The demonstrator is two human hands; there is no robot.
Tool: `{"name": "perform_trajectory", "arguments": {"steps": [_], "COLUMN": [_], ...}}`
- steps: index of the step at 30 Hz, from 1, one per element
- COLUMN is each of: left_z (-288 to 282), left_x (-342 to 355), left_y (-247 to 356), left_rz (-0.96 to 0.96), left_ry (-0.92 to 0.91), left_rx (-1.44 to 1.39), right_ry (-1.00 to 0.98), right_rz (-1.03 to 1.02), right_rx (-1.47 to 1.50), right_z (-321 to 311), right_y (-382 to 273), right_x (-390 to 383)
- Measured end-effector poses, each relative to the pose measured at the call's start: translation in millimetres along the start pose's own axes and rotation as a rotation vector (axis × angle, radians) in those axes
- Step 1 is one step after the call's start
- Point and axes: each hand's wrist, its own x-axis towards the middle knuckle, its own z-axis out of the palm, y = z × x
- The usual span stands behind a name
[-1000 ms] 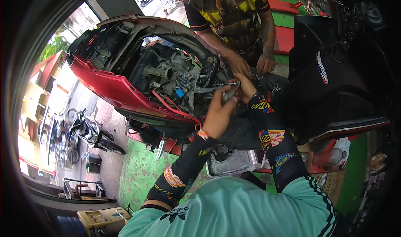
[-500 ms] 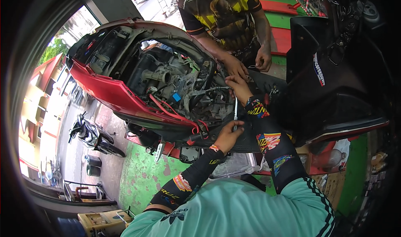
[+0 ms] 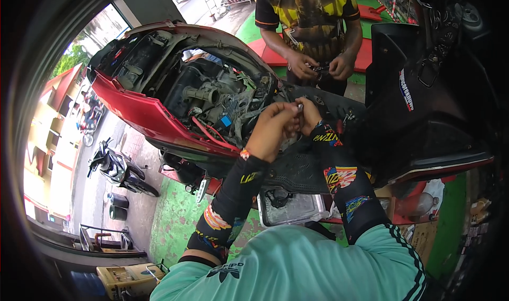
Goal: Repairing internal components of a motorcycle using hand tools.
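Note:
My left hand point(image 3: 274, 126) and my right hand point(image 3: 310, 114) meet over the footboard side of a red scooter point(image 3: 143, 112) whose engine bay lies open. Curled around a bright metal piece, my right fingers show only its end; it looks like part of a silver wrench point(image 3: 300, 108). The left fingers are closed and pressed up against the right hand, and what they pinch is hidden. Just left of my hands lies the exposed engine point(image 3: 233, 107), with a blue-marked part point(image 3: 226, 121) and a red hose point(image 3: 208, 134).
Across the scooter a person point(image 3: 307, 30) handles small dark parts with both hands. A black front panel point(image 3: 419, 105) rises at the right. Below the footboard sits a metal tray point(image 3: 291, 211) with a dark part. A parked motorcycle point(image 3: 124, 171) stands at the left.
My left hand has moved up from the lower end of the silver wrench to my right hand. The wrench's long shaft no longer shows. The other person has straightened and drawn both hands back.

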Motion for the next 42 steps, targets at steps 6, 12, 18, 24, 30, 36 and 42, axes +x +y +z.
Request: {"name": "perform_trajectory", "arguments": {"steps": [6,12,18,24,30,36,42], "left_z": [-21,-38,-19,-10,-4,-16,-36], "left_x": [-13,-26,-24,-24,-12,-18,-7], "left_y": [-47,-151,-117,-70,7,-46,-146], "left_rz": [0.082,-0.033,-0.165,-0.302,-0.229,-0.096,0.061], "left_ry": [-0.005,-0.118,-0.019,-0.012,-0.077,-0.096,-0.099], "left_rx": [0.086,0.758,0.216,0.26,-0.121,0.137,0.865], "right_ry": [0.083,-0.057,-0.072,-0.034,0.006,0.043,-0.055], "right_rz": [-0.055,-0.504,-0.407,-0.297,0.039,-0.072,-0.514], "right_rx": [-0.137,-0.582,-0.387,-0.224,-0.008,-0.046,-0.635], "right_z": [0,3,-15,-12,-2,-8,0], "right_y": [-6,-6,-2,0,-7,-2,-8], "right_x": [-9,-2,14,17,4,4,1]}}
